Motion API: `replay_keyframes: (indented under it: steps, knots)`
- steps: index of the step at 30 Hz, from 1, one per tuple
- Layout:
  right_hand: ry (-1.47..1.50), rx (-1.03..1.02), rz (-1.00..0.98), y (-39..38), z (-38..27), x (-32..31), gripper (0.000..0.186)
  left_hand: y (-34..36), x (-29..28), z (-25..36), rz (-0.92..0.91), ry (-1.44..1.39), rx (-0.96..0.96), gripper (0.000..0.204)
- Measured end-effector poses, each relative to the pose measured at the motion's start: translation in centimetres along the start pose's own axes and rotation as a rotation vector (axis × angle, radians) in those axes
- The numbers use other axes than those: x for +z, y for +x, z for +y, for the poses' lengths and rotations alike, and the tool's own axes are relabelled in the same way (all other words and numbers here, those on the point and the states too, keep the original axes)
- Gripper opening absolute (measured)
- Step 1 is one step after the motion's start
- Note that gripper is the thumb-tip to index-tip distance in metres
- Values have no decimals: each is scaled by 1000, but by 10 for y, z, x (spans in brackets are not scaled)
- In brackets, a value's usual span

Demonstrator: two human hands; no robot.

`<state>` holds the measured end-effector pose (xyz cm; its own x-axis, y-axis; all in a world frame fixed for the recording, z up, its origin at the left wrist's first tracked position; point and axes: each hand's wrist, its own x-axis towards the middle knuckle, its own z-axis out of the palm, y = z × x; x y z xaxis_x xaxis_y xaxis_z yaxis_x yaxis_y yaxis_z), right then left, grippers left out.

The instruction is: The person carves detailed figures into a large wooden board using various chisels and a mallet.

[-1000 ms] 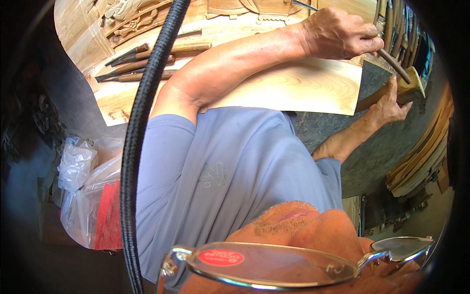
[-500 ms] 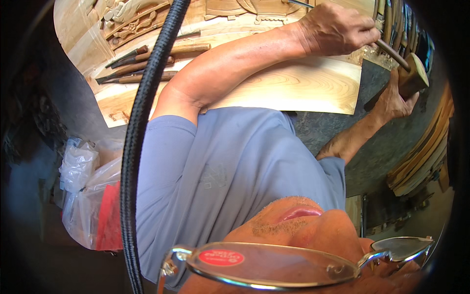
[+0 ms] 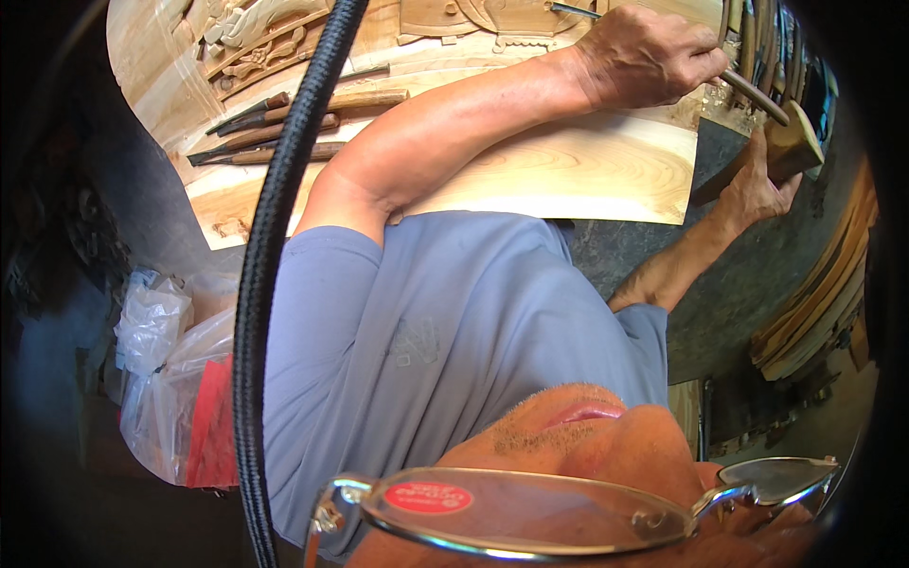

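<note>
A: Left first: spare chisels (image 3: 275,133) lie in a row on the wood panel (image 3: 587,175), no hand on them. Carved relief (image 3: 256,28) runs along the panel's top.

B: Hands?

A: I see the left hand (image 3: 644,57), fingers closed round a chisel (image 3: 753,90), blade end toward the carving at the top edge. Further right, the right hand (image 3: 753,189) grips a wooden mallet (image 3: 793,142), right at the chisel's butt.

B: Progress?

A: I'd judge partway: top carved, the wide lower part plain.

Dim workshop: dark worktop (image 3: 757,284), stacked wooden planks (image 3: 814,312), plastic bags (image 3: 166,379) at floor.
</note>
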<state>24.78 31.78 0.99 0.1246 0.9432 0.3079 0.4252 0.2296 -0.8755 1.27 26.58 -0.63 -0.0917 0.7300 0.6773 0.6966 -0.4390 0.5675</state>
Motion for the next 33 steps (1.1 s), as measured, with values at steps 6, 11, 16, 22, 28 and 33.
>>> replay_keyframes:
  steps: [6,11,16,22,28,33]
  knots:
    - [-235,-119,-82,0,4,-5,52,-3,2,-2,-97,15,-70,21]
    - [-96,70,64,7,1,-10,51,-3,4,-1,33,54,-3,22]
    - [-153,-42,12,6,14,-12,51,-3,4,-3,7,159,37,20]
    - [-50,-27,86,0,24,-18,43,-13,13,-2,122,263,249,21]
    - [-18,15,92,-8,14,-14,43,-14,17,-5,20,154,239,19]
    - [-55,87,102,-12,11,-14,47,-16,15,-5,-12,249,212,17]
